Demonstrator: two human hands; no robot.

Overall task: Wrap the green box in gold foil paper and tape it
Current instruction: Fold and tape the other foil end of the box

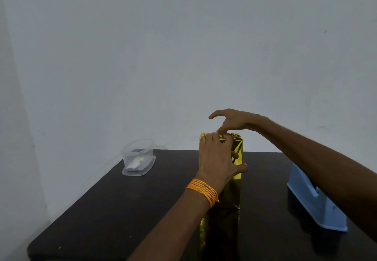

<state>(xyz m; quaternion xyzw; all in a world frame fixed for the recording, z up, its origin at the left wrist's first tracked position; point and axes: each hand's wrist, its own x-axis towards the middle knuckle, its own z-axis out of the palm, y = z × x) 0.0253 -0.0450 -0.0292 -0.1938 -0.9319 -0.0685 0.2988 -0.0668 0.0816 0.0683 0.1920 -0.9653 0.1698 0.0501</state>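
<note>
Currently the dark table (114, 209) carries everything, and the green box (232, 195) stands upright on end near its middle. Gold foil paper (237, 148) covers every face in view; no green shows. There is 1 blue tape dispenser (318, 205) to the right, well apart from the box, and 1 clear plastic container (138, 156) at the far left corner with something small and pale inside.

Handling, judged: the box is tall on a narrow base, probably light card, so it could tip under a sideways push. The foil looks thin, slick and crease-prone, and folds may spring open unless held. Best hold is flat on the broad faces, pressing down through the top, not pinching the corners.

Left hand (216, 158), with an orange thread band (204, 191) at the wrist, lies flat on the near face. Its fingers (212, 137) are straight and close together and reach the top edge; its thumb (242, 168) is spread out to the right edge. It braces rather than grips.

Right hand (234, 121) hangs above the top. Its fingers are apart, holding nothing, and 1 fingertip (221, 132) presses down on the folded foil at the top end. No tape strip can be made out there.
</note>
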